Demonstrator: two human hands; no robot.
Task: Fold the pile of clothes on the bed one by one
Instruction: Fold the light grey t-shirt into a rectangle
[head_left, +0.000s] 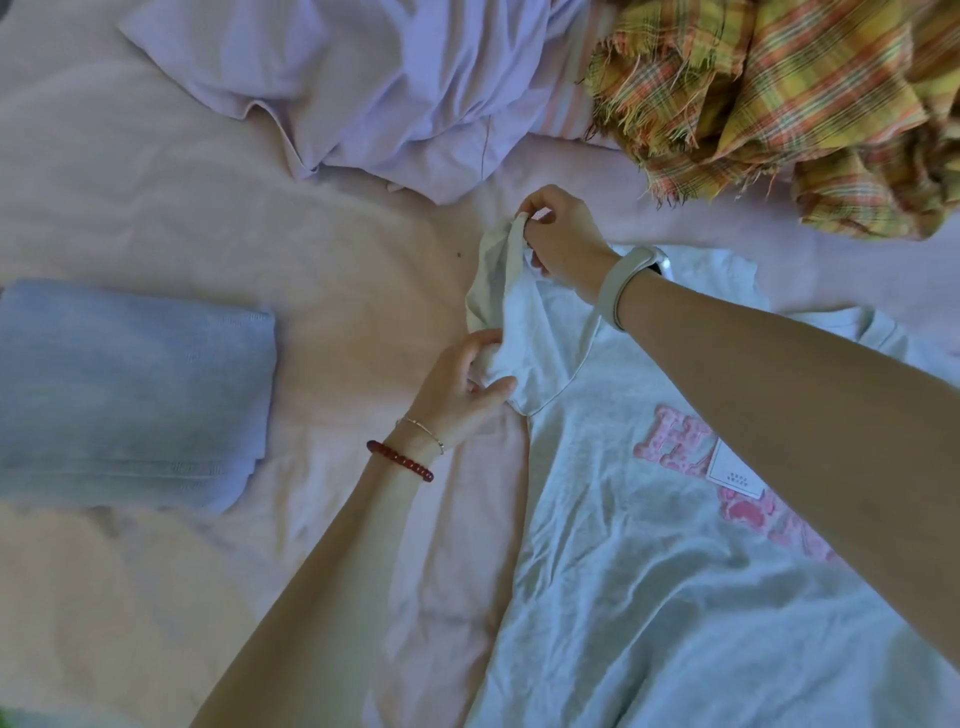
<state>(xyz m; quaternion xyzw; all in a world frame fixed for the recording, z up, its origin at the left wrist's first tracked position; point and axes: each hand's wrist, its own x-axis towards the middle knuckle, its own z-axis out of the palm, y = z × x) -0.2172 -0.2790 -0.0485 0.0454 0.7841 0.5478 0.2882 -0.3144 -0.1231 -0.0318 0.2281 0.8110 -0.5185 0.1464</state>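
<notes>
White T-shirt (649, 597) lay flat on the bed (156, 208); left hand (467, 387) and right hand (558, 236) both pinched its sleeve (511, 306), which probably needed pulling taut before folding.

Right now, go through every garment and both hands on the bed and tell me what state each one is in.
White T-shirt with pink letters: spread flat, unfolded, its sleeve bunched and lifted.
Left hand: grips the sleeve's lower part.
Right hand: pinches the sleeve's edge.
Light blue knit garment: folded, lying flat.
Lavender garment: crumpled, unfolded.
Yellow plaid fringed cloth: heaped, unfolded.
</notes>
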